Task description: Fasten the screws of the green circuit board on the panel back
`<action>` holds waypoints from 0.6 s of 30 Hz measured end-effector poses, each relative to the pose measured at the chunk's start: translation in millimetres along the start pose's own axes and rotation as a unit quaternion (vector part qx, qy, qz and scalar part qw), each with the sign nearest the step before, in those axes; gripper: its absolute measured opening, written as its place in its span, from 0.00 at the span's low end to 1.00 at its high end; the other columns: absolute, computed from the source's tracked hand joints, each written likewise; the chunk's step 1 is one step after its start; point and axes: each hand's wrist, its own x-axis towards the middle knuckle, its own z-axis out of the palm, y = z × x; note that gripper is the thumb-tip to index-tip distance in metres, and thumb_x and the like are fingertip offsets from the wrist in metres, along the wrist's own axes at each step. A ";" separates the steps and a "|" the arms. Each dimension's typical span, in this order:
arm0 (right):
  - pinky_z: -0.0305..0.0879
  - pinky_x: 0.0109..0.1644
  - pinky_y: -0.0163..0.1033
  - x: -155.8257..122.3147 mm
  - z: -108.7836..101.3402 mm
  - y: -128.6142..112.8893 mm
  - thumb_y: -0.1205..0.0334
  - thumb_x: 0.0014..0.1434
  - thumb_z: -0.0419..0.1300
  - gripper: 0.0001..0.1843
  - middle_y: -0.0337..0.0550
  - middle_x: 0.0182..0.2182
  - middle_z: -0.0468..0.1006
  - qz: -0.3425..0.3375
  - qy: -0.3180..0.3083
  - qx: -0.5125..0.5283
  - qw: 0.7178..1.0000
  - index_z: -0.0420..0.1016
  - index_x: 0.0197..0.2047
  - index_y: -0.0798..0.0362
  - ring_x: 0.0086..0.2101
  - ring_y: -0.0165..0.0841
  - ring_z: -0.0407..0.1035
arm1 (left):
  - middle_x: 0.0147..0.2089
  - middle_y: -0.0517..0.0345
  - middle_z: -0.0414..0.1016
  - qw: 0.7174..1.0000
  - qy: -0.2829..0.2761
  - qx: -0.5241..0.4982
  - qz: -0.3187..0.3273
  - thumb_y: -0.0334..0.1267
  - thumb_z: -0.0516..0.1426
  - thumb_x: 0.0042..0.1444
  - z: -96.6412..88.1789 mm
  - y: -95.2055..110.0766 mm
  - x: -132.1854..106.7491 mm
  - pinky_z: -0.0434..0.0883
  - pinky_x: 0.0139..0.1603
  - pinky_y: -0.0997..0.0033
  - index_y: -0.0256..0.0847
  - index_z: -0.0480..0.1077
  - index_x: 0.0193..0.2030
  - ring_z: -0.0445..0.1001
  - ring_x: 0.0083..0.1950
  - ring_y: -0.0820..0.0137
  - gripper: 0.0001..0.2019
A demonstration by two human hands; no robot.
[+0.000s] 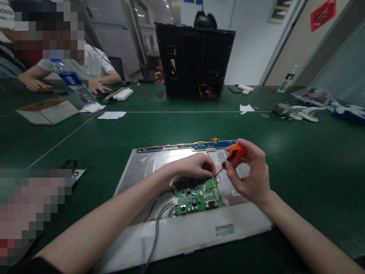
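Note:
In my right hand (252, 171) is an orange and black screwdriver (236, 153), its shaft slanting down to the upper right corner of a green circuit board (196, 196). My left hand (201, 165) is closed at that same corner, thumb and fingertips together beside the screwdriver tip. Whatever those fingertips pinch, if anything, is too small to make out. The board lies on a silver metal panel (148, 163), with grey cables (157, 228) running from its left side toward me. Along the panel's far edge runs a narrow blue circuit strip (165, 147).
Across the green table (85, 148) stands a black monitor housing (196, 61). A person in a white shirt (98, 61) sits at the far left, near a water bottle (72, 82) and an open paper box (48, 112). Grey-white clamps (298, 112) lie at the right.

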 end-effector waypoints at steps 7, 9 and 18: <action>0.74 0.25 0.32 6.1 -2.9 4.9 0.69 0.61 0.65 0.38 0.41 0.41 0.71 -0.029 0.002 0.008 1.000 0.56 0.69 0.40 0.31 0.30 0.70 | 0.31 0.61 0.73 1.000 0.003 0.007 0.002 0.30 0.61 0.54 -0.9 2.3 -2.1 0.64 0.37 0.73 0.38 0.75 0.34 0.70 0.34 0.71 0.02; 0.73 0.25 0.32 7.5 -3.0 3.3 0.71 0.62 0.63 0.38 0.39 0.38 0.71 -0.026 -0.007 -0.009 1.000 0.56 0.70 0.39 0.28 0.29 0.69 | 0.30 0.62 0.72 1.000 -0.001 0.005 0.005 0.30 0.61 0.54 -1.3 4.0 -2.7 0.64 0.37 0.73 0.37 0.75 0.34 0.69 0.33 0.72 0.02; 0.77 0.28 0.35 -0.6 1.1 1.2 0.69 0.62 0.60 0.39 0.42 0.40 0.76 -0.003 -0.004 0.010 1.000 0.51 0.73 0.47 0.30 0.32 0.75 | 0.31 0.61 0.73 1.000 0.003 -0.003 0.001 0.28 0.60 0.53 0.4 -1.0 0.0 0.65 0.36 0.73 0.37 0.75 0.34 0.70 0.33 0.72 0.03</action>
